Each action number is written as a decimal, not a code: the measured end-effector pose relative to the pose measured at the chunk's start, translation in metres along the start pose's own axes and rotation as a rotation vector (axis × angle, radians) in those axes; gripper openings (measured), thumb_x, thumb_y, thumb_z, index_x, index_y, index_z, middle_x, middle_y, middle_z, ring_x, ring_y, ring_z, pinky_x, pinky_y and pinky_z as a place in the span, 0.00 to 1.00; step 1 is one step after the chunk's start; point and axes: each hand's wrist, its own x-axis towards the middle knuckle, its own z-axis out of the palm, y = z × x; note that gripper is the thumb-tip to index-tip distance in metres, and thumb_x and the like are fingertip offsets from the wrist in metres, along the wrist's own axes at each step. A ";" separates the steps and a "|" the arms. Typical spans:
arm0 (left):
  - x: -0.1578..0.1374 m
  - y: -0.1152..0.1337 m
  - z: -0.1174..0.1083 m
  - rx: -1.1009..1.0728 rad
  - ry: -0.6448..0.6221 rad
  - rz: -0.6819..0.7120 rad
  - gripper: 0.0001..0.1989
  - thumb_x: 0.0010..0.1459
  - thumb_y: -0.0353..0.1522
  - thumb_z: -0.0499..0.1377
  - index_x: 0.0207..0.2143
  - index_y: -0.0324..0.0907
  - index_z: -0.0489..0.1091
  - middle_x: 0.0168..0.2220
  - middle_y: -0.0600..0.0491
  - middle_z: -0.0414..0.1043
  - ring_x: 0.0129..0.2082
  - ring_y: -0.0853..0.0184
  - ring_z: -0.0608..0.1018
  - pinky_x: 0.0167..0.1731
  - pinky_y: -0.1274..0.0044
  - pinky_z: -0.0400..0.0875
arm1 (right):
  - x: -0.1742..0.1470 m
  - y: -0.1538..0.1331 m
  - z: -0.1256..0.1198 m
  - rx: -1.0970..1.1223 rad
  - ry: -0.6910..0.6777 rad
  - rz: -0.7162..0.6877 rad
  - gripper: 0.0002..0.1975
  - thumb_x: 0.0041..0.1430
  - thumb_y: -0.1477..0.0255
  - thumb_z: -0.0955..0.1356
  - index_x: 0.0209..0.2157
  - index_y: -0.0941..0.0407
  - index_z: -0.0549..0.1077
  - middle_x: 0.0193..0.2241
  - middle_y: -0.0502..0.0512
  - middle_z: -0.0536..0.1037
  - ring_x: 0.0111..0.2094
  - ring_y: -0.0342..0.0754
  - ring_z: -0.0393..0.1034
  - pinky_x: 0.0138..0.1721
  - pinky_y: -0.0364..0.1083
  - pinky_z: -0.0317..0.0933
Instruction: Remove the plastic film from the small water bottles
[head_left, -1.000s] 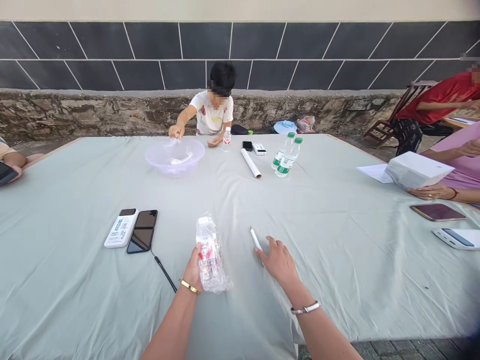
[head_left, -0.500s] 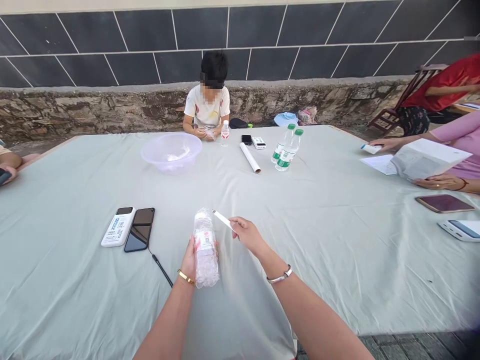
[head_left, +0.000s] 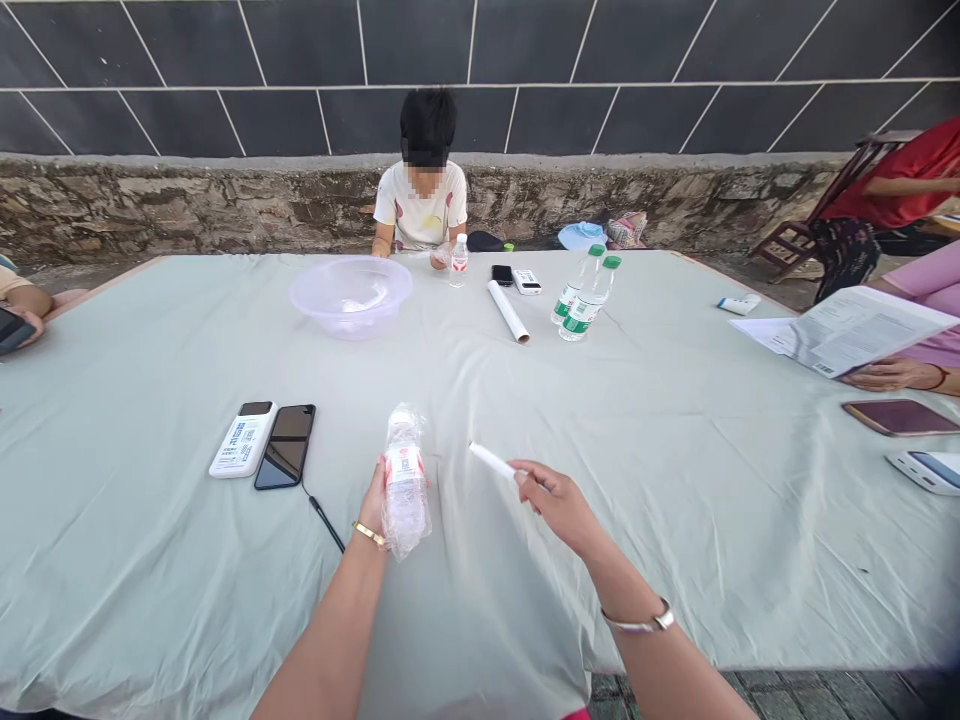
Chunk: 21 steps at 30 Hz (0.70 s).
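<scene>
My left hand point(head_left: 374, 498) grips a small plastic bottle point(head_left: 405, 465) with a red-and-white label, wrapped in clear crinkled film that looks like bubble wrap. The bottle leans away from me above the cloth, cap end farthest. To its right, my right hand point(head_left: 551, 500) is closed around a slim white tool point(head_left: 493, 461) that looks like a utility knife. Its narrow tip points up and left toward the bottle, apart from it. The fingers behind the bottle are hidden.
A white power bank point(head_left: 244, 440) and a phone point(head_left: 286, 447) with a strap lie left. Farther off stand a translucent purple basin point(head_left: 351, 290), a white roll point(head_left: 508, 312) and two green-capped bottles point(head_left: 589, 300). One person sits opposite; others sit at both sides, one holding papers point(head_left: 862, 335).
My right hand and the white tool have moved right and slightly down, away from the bottle. The left hand still holds the bottle. The view has shifted slightly.
</scene>
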 end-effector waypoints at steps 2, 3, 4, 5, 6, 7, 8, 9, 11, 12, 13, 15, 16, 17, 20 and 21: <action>0.000 -0.006 0.001 -0.041 0.006 -0.034 0.26 0.56 0.52 0.53 0.36 0.39 0.73 0.26 0.47 0.74 0.24 0.64 0.77 0.26 0.73 0.71 | 0.024 0.015 0.011 -0.223 0.246 0.034 0.19 0.62 0.67 0.57 0.50 0.55 0.71 0.34 0.55 0.75 0.31 0.47 0.67 0.34 0.45 0.60; 0.000 -0.009 0.001 -0.054 0.006 -0.041 0.25 0.56 0.51 0.53 0.36 0.38 0.73 0.27 0.47 0.75 0.25 0.64 0.77 0.27 0.73 0.71 | 0.034 0.022 0.017 -0.336 0.311 0.044 0.20 0.63 0.68 0.57 0.51 0.56 0.70 0.37 0.57 0.74 0.35 0.48 0.68 0.37 0.46 0.60; 0.000 -0.012 0.002 -0.056 0.001 -0.046 0.25 0.55 0.51 0.54 0.37 0.38 0.72 0.28 0.46 0.75 0.26 0.63 0.78 0.28 0.73 0.72 | 0.042 0.028 0.024 -0.436 0.349 0.046 0.20 0.63 0.70 0.56 0.53 0.56 0.69 0.39 0.59 0.73 0.38 0.50 0.68 0.39 0.47 0.60; 0.000 -0.014 0.003 -0.051 -0.006 -0.052 0.25 0.55 0.51 0.55 0.37 0.38 0.72 0.29 0.46 0.75 0.27 0.63 0.78 0.28 0.73 0.72 | 0.047 0.033 0.031 -0.515 0.368 0.040 0.20 0.64 0.71 0.56 0.54 0.57 0.68 0.40 0.60 0.73 0.40 0.51 0.67 0.41 0.47 0.59; 0.000 -0.017 0.003 -0.047 -0.012 -0.062 0.25 0.54 0.51 0.55 0.38 0.38 0.72 0.30 0.46 0.75 0.28 0.62 0.78 0.28 0.73 0.72 | 0.050 0.037 0.037 -0.574 0.374 0.025 0.20 0.64 0.71 0.56 0.54 0.57 0.67 0.41 0.61 0.72 0.42 0.52 0.66 0.43 0.47 0.58; 0.000 -0.018 0.004 -0.044 -0.018 -0.074 0.25 0.54 0.51 0.55 0.38 0.37 0.72 0.30 0.46 0.75 0.28 0.62 0.78 0.27 0.72 0.72 | 0.052 0.040 0.043 -0.617 0.372 0.003 0.20 0.64 0.71 0.56 0.55 0.56 0.66 0.41 0.61 0.72 0.43 0.52 0.65 0.44 0.48 0.58; 0.000 -0.020 0.004 -0.041 -0.023 -0.088 0.25 0.54 0.51 0.55 0.39 0.37 0.72 0.30 0.46 0.75 0.28 0.61 0.78 0.27 0.72 0.71 | 0.052 0.042 0.048 -0.649 0.368 -0.019 0.20 0.64 0.71 0.56 0.56 0.56 0.66 0.41 0.61 0.72 0.43 0.53 0.65 0.45 0.48 0.57; 0.000 -0.021 0.004 -0.040 -0.027 -0.100 0.25 0.54 0.50 0.55 0.39 0.37 0.72 0.30 0.46 0.75 0.28 0.61 0.78 0.28 0.72 0.71 | 0.051 0.044 0.052 -0.674 0.363 -0.034 0.20 0.64 0.71 0.57 0.56 0.56 0.65 0.41 0.61 0.71 0.43 0.53 0.64 0.45 0.48 0.57; 0.000 -0.023 0.005 -0.046 -0.034 -0.117 0.25 0.55 0.50 0.55 0.40 0.36 0.72 0.29 0.46 0.75 0.27 0.62 0.78 0.28 0.72 0.71 | 0.048 0.047 0.058 -0.701 0.359 -0.049 0.21 0.63 0.70 0.58 0.56 0.56 0.65 0.41 0.61 0.71 0.41 0.53 0.64 0.44 0.49 0.57; 0.000 -0.023 0.005 -0.049 -0.033 -0.120 0.25 0.55 0.50 0.55 0.39 0.36 0.72 0.29 0.46 0.75 0.27 0.62 0.78 0.28 0.72 0.71 | 0.046 0.047 0.059 -0.707 0.358 -0.049 0.21 0.63 0.70 0.58 0.56 0.56 0.64 0.40 0.61 0.70 0.41 0.53 0.64 0.44 0.49 0.57; 0.000 -0.024 0.005 -0.048 -0.030 -0.119 0.25 0.56 0.49 0.54 0.39 0.36 0.72 0.29 0.46 0.75 0.27 0.62 0.78 0.28 0.72 0.71 | 0.045 0.047 0.059 -0.707 0.356 -0.047 0.21 0.63 0.69 0.58 0.56 0.56 0.64 0.40 0.61 0.70 0.41 0.53 0.64 0.44 0.49 0.57; -0.001 -0.025 0.005 -0.036 -0.024 -0.115 0.25 0.56 0.49 0.53 0.38 0.36 0.72 0.29 0.46 0.75 0.25 0.62 0.77 0.28 0.72 0.70 | 0.040 0.044 0.058 -0.694 0.366 -0.033 0.22 0.63 0.68 0.59 0.57 0.57 0.64 0.42 0.61 0.70 0.42 0.54 0.64 0.45 0.50 0.57; -0.001 -0.026 0.005 -0.026 -0.024 -0.117 0.25 0.56 0.50 0.53 0.38 0.36 0.73 0.28 0.46 0.75 0.25 0.62 0.77 0.28 0.71 0.70 | 0.038 0.041 0.057 -0.675 0.388 -0.027 0.23 0.62 0.68 0.59 0.57 0.57 0.63 0.43 0.62 0.69 0.44 0.55 0.63 0.46 0.51 0.57; -0.001 -0.028 0.004 -0.016 -0.023 -0.119 0.25 0.55 0.50 0.54 0.37 0.37 0.73 0.27 0.46 0.74 0.24 0.62 0.76 0.28 0.71 0.70 | 0.034 0.036 0.058 -0.639 0.417 -0.033 0.23 0.61 0.67 0.60 0.57 0.57 0.63 0.46 0.63 0.69 0.46 0.56 0.63 0.47 0.53 0.57; 0.001 -0.034 0.004 0.028 0.012 -0.091 0.24 0.51 0.50 0.59 0.35 0.37 0.73 0.25 0.49 0.73 0.23 0.63 0.76 0.29 0.70 0.71 | 0.022 0.014 0.068 -0.361 0.399 -0.134 0.23 0.61 0.64 0.61 0.55 0.57 0.65 0.49 0.64 0.68 0.49 0.57 0.63 0.49 0.55 0.58; 0.002 -0.036 0.004 0.053 0.033 -0.061 0.24 0.50 0.50 0.60 0.34 0.38 0.73 0.24 0.49 0.73 0.24 0.62 0.76 0.29 0.70 0.71 | 0.017 0.006 0.075 -0.215 0.316 -0.169 0.23 0.61 0.63 0.60 0.55 0.57 0.65 0.49 0.63 0.69 0.48 0.56 0.64 0.48 0.54 0.60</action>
